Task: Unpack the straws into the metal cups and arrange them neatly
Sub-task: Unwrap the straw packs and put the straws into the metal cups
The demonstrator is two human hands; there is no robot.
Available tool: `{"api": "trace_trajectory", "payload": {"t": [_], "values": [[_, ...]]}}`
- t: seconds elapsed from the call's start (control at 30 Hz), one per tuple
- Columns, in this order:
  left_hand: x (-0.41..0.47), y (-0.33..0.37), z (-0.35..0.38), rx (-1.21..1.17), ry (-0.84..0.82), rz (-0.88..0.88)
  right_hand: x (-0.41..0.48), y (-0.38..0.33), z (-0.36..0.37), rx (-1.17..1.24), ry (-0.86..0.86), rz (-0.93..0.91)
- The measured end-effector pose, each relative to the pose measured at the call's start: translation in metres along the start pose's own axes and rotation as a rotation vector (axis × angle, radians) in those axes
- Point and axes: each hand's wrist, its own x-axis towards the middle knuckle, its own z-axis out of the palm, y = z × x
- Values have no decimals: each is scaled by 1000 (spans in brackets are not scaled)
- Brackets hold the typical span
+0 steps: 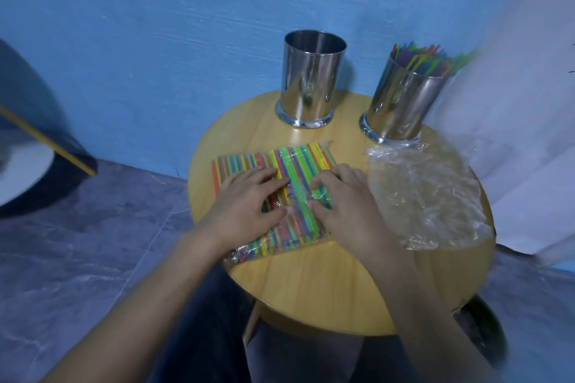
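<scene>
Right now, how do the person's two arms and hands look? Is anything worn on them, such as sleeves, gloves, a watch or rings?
The left hand and the right hand are bare, with no gloves. The left forearm and the right forearm are bare too. No sleeve shows on either as far as the picture reaches. I see no watch, bracelet or ring, and no markings.

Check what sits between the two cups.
Nothing. In the head view, the stretch of table between the empty cup and the straw-filled cup is bare wood.
</scene>
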Motion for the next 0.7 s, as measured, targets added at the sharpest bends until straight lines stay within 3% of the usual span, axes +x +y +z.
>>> {"api": "trace_trajectory", "payload": {"t": [0.1, 0.23, 0.43, 0.7], "values": [[-8, 12, 4, 55, 51, -62, -3, -5, 3, -44, 49, -20], [-20, 24, 9, 99, 83, -84, 0, -11, 2, -72, -27, 43], [-11, -3, -3, -60, 138, 12, 0, -17, 4, -73, -64, 84], [-7, -16, 8, -2, 35, 42, -2, -23, 8, -93, -78, 78]]}}
